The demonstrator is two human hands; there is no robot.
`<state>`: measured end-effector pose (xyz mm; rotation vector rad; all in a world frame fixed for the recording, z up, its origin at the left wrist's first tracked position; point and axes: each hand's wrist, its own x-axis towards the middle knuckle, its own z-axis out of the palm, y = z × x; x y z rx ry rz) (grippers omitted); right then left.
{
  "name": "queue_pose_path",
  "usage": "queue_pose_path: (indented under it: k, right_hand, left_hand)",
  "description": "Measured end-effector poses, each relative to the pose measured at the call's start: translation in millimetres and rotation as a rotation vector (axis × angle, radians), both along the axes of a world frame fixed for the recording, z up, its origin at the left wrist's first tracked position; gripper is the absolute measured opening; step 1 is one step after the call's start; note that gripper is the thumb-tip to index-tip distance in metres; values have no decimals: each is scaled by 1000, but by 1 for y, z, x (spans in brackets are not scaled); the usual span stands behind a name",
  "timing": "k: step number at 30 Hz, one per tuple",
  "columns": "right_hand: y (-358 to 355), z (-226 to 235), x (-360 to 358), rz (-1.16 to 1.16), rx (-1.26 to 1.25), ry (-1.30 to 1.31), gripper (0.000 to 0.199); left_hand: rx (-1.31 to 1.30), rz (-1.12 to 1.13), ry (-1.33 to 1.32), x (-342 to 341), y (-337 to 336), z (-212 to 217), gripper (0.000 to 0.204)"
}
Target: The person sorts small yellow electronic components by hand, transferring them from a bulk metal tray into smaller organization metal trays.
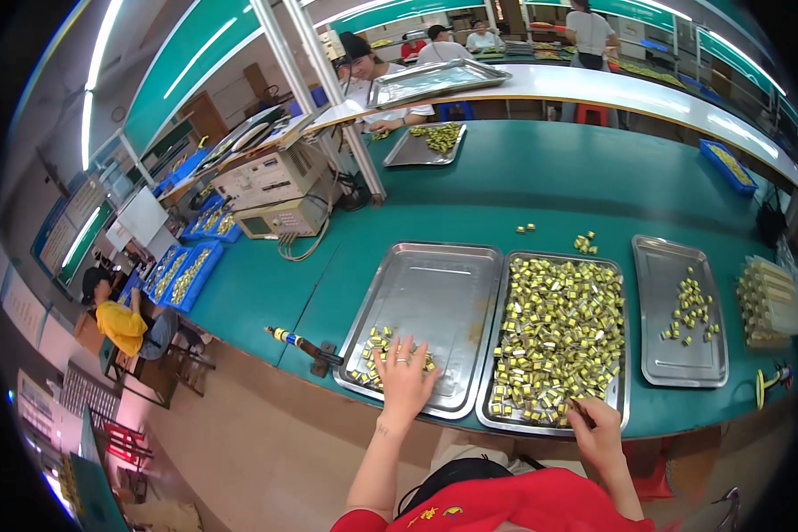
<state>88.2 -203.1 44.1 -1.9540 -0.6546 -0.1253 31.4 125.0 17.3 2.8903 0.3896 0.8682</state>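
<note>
Parts [383, 356] half hidden under left hand [404, 377] (fingers spread).

At the centre of the frame, bare silver steel trays [434, 275] lie on a teal-green bench [541, 168], the middle tray [618, 390] packed with small yellow-and-white parts [559, 332]. Along the lower edge runs a red sleeve [541, 501] with a small yellow mark. At the left, blue bins [206, 266] hold yellow pieces, and a seated person wears a yellow shirt [120, 324].
</note>
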Motion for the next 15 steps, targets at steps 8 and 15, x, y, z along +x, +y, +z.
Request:
queue_pose_path:
  k: [8,15]
  right_hand:
    - [-11,3,-13,-21,0,27,7]
    - [-13,3,-28,-16,13,47,9]
  left_hand:
    - [-195,-646,-1064,-74,-41,174,25]
    - [-204,-988,-1230,-91,-85,251,31]
